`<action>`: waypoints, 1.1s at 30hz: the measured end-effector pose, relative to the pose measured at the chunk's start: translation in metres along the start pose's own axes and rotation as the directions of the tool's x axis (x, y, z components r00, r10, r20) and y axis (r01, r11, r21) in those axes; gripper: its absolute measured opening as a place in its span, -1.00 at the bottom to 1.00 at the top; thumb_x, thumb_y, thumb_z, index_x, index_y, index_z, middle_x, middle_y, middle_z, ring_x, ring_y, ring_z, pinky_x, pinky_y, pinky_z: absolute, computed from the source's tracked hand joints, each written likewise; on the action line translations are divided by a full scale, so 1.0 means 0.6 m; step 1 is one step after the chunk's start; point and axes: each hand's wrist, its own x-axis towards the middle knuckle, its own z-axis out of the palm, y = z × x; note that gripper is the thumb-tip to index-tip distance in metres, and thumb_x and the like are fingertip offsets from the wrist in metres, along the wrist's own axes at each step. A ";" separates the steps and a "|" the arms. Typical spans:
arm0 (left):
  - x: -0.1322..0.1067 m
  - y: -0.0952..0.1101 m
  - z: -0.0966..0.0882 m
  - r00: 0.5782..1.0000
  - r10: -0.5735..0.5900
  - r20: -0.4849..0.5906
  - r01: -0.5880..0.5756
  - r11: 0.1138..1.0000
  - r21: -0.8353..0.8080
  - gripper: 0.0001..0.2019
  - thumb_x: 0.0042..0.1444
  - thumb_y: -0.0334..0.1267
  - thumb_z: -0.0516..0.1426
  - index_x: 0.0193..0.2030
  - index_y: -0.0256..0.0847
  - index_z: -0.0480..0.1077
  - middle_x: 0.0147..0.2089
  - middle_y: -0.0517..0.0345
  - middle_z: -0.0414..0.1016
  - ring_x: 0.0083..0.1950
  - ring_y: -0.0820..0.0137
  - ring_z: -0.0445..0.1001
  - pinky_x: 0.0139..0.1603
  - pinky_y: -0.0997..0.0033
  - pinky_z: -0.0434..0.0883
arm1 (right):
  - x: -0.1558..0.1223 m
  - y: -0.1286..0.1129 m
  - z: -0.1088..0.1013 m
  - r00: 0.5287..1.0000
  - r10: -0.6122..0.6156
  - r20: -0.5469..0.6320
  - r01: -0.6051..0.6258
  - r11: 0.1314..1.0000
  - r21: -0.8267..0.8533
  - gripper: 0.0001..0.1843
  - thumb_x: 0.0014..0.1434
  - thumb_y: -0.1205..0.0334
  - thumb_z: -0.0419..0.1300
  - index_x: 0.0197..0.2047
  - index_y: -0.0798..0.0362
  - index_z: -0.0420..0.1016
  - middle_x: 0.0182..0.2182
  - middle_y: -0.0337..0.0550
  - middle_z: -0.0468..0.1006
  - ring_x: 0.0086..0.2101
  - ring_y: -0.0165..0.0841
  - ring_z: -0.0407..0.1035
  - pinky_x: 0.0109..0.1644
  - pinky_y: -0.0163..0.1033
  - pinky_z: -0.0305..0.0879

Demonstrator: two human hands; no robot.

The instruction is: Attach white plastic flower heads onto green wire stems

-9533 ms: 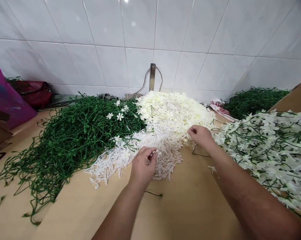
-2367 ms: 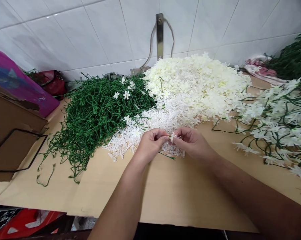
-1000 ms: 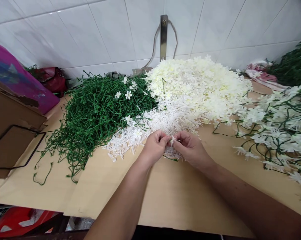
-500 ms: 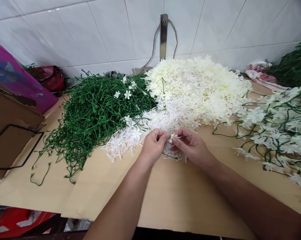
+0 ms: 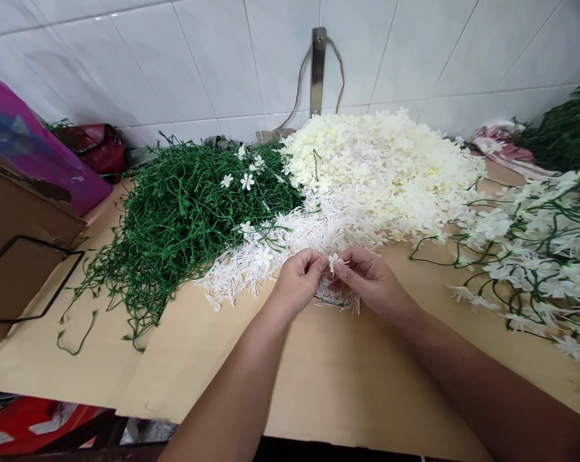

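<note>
My left hand [image 5: 296,282] and my right hand [image 5: 367,280] meet over the near edge of a pile of white plastic stamens [image 5: 290,247]. Both are closed in a pinch on one small white flower [image 5: 333,260] held between their fingertips. A thin green stem [image 5: 329,301] runs under the hands; I cannot tell whether it is held. Behind the stamens lies a heap of cream flower petals [image 5: 386,167]. To the left is a big pile of bare green stems [image 5: 184,218].
Finished green sprigs with white flowers [image 5: 535,250] lie at the right. A cardboard box [image 5: 15,250] and a magenta bag [image 5: 25,154] stand at the left. The tan table [image 5: 348,378] has its front edge close to me. A white tiled wall backs it.
Over the last second both hands stay together and shift only slightly, working the small flower between the fingertips. Long before, they were apart, each picking in a pile.
</note>
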 end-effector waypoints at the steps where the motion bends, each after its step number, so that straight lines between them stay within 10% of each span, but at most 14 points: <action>1: 0.000 -0.002 0.000 1.000 0.000 -0.009 0.000 1.000 0.015 -0.75 -0.02 -0.19 0.08 -0.61 -0.23 0.15 -0.65 0.37 0.06 -0.60 0.59 0.01 -0.57 0.55 0.05 | 0.000 0.000 0.000 1.000 0.002 -0.004 -0.002 1.000 0.005 -0.66 -0.15 0.01 0.29 -0.48 0.06 0.31 -0.56 -0.32 0.35 -0.54 -0.50 0.32 -0.41 -0.32 0.41; 33: -0.005 -0.002 -0.003 0.997 0.070 0.045 -0.075 0.989 0.128 -0.78 0.03 -0.17 0.03 -0.52 -0.26 0.23 -0.60 0.30 0.15 -0.58 0.56 0.09 -0.57 0.56 0.08 | 0.005 -0.007 -0.002 0.999 -0.008 -0.049 0.004 0.997 -0.073 -0.64 -0.30 0.08 0.37 -0.56 0.08 0.29 -0.64 -0.36 0.37 -0.58 -0.46 0.35 -0.49 -0.33 0.29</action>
